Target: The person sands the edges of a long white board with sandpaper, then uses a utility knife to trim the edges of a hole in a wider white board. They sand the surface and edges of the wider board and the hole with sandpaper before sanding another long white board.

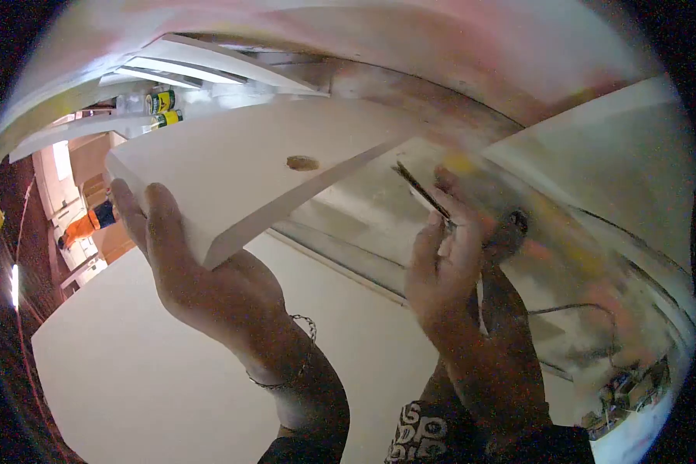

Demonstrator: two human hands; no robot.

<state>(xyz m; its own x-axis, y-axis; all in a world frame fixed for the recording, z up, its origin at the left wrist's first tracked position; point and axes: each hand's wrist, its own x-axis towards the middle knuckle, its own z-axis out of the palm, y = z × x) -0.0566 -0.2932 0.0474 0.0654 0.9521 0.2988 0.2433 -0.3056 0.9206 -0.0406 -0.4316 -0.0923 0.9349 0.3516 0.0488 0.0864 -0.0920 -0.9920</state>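
A white panel with a thick, flat edge lies tilted across the upper middle of the view. A small brown oval recess marks its face. My left hand grips the panel's near left corner, fingers on one side and thumb along the other. To the right, my right hand is closed in a pinch on a thin strip with a dark edge, which looks like a folded sheet seen edge-on. The strip points up and left, apart from the panel's long edge.
Below the panel is another large white board. Cans with yellow and green labels stand at the upper left, near white slats. A person in orange is farther back. A paint-stained surface spreads on the right, with a dark cable.
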